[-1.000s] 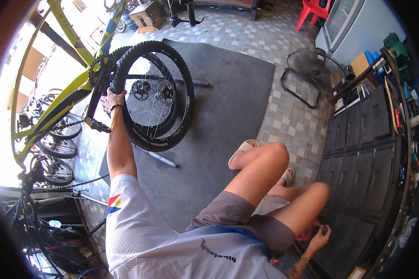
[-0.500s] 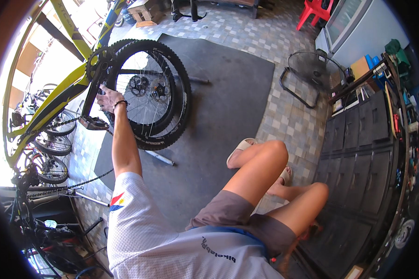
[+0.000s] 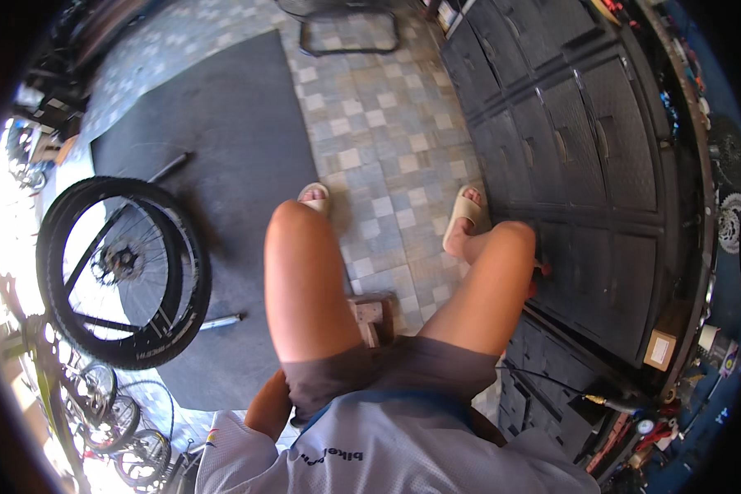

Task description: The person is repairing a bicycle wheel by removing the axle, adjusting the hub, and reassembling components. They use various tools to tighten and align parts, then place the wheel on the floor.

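Left hand off from beside tyre and crank, where it was half a second ago; left forearm [image 3: 265,407] now down by the thigh. Fingers of both hands hidden, can't tell apart or together. View swung right. Two overlapping wheels [image 3: 120,263], ahead-left of the left fingers' hidden spot: round, black knobby rubber, thin spokes. Around them: one flat dark mat [image 3: 235,140], two tube ends [image 3: 222,321]. Two pale sandals [image 3: 459,233] farther ahead of the fingers.

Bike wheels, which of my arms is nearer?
Left. Your left arm, at one side of your shorts, shows below and right of the bike wheels; your right arm, at the other side, is farther right. Hands are hidden.
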Demonstrator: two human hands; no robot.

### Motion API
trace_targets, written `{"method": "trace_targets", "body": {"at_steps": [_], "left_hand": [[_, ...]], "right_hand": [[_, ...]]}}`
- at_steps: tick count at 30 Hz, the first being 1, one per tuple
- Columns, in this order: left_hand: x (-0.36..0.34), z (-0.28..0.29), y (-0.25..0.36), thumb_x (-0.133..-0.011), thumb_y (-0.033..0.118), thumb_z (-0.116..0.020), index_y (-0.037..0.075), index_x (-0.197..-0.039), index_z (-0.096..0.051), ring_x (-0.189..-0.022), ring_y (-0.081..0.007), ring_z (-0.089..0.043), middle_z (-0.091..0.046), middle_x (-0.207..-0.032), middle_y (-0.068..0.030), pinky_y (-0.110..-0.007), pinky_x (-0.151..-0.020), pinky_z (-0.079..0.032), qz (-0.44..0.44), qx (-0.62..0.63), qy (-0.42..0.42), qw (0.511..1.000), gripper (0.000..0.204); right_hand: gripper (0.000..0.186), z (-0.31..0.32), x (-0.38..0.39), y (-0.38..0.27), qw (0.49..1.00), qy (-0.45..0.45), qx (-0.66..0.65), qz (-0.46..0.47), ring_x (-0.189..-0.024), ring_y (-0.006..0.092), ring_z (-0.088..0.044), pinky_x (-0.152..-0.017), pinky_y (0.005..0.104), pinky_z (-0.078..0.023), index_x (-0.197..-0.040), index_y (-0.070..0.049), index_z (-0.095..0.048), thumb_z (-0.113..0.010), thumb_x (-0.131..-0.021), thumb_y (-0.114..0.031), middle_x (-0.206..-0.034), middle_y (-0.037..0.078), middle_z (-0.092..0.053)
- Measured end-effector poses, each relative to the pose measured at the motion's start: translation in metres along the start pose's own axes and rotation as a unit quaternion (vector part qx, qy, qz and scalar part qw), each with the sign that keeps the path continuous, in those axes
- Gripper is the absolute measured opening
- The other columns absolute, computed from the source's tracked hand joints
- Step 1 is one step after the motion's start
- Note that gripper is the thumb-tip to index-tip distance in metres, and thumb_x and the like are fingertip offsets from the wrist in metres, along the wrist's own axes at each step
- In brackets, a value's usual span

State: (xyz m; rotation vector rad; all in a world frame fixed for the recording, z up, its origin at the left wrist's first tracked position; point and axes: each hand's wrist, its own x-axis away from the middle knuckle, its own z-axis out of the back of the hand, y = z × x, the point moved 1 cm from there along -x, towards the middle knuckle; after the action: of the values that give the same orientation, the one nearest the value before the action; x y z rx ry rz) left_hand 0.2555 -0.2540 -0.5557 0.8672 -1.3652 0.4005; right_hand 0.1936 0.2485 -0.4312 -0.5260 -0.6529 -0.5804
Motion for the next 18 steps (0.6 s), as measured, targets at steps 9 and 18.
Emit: {"method": "trace_targets", "body": {"at_steps": [9,18], "left_hand": [[0.022,-0.020,0.077,-0.098,0.038,-0.070,0.011,-0.122,-0.076,-0.106,-0.0369,-0.075,-0.079,-0.112,-0.0175,-0.051,-0.089,-0.060,0.103,0.139,0.086,0.981,0.036],[0.043,0.062,0.197,-0.097,0.038,-0.070,0.011,-0.120,-0.077,-0.104,-0.0357,-0.076,-0.080,-0.112,-0.0168,-0.051,-0.090,-0.060,0.084,0.099,0.111,0.985,0.035]], "right_hand": [[0.045,-0.005,-0.037,-0.047,0.985,-0.133,-0.016,-0.107,-0.110,0.0435,-0.073,-0.089,0.0504,-0.059,-0.130,-0.004,-0.073,-0.058,-0.109,-0.041,-0.119,0.025,-0.076],[0.044,0.041,-0.069,-0.118,0.977,-0.159,-0.088,-0.113,-0.108,0.0438,-0.074,-0.089,0.0512,-0.059,-0.129,-0.005,-0.073,-0.056,-0.110,-0.041,-0.117,0.024,-0.076]]}}
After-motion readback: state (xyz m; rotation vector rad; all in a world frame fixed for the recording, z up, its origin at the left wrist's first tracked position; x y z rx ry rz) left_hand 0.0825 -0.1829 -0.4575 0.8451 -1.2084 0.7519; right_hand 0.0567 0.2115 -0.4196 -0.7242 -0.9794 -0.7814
